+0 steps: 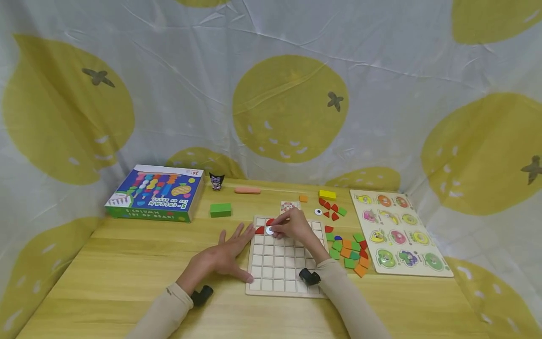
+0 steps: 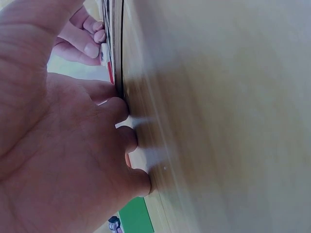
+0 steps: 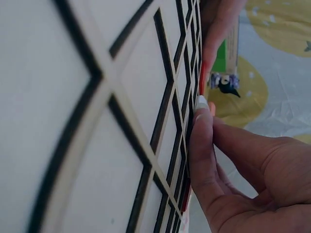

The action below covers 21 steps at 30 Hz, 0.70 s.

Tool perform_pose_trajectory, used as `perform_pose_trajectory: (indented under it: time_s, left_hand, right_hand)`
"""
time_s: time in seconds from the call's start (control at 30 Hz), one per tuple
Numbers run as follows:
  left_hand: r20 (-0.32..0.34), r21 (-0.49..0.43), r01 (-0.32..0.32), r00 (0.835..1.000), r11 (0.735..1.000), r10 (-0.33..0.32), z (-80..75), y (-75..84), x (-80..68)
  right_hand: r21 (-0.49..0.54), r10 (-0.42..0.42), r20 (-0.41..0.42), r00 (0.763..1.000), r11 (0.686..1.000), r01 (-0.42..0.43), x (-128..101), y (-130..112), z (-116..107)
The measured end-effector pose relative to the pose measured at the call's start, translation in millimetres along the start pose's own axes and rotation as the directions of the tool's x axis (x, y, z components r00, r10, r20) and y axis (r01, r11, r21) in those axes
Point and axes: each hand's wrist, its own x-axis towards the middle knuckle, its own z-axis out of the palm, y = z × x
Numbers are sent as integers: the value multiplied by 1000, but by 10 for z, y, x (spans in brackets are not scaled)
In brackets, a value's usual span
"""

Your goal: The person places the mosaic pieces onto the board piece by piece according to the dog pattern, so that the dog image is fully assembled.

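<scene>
A wooden grid board (image 1: 267,273) lies on the table, divided into square cells. Between thumb and fingertips, my right hand (image 1: 294,227) pinches a white round piece (image 1: 269,230) low over a cell near the board's far left corner; its white edge also shows in the right wrist view. Beside that cell sit red quarter-round pieces (image 1: 259,230). My left hand (image 1: 226,254) is spread along the left side of the board, thumb at the near left corner and fingertips on the tabletop by the edge, as the left wrist view shows.
Loose green, orange and red pieces (image 1: 349,263) lie right of the board, near a fruit puzzle board (image 1: 381,226). Behind are a pattern card (image 1: 290,205), another white disc (image 1: 318,212), a yellow block (image 1: 327,194), a green block (image 1: 220,210), a figurine (image 1: 216,181) and a bead-set box (image 1: 156,193).
</scene>
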Motion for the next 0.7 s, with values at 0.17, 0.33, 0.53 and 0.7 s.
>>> perform_pose_trajectory:
  time_s: [0.17, 0.33, 0.53, 0.7]
  left_hand:
    - [-7, -4, -9, 1000, 1000, 9, -17, 4, 2]
    - [1, -11, -2, 1000, 1000, 2, -12, 12, -8]
    - [2, -15, 3, 1000, 1000, -3, 3, 9, -20]
    - [3, -21, 2, 1000, 1000, -2, -2, 0, -25]
  right_hand:
    - [-3, -37, -18, 999, 999, 37, -10, 12, -17]
    - [8, -62, -15, 998, 998, 62, -36, 46, -15]
    - [9, -116, -17, 993, 993, 116, -76, 83, -28]
    - [-30, -197, -6, 980, 980, 197, -151, 96, -184]
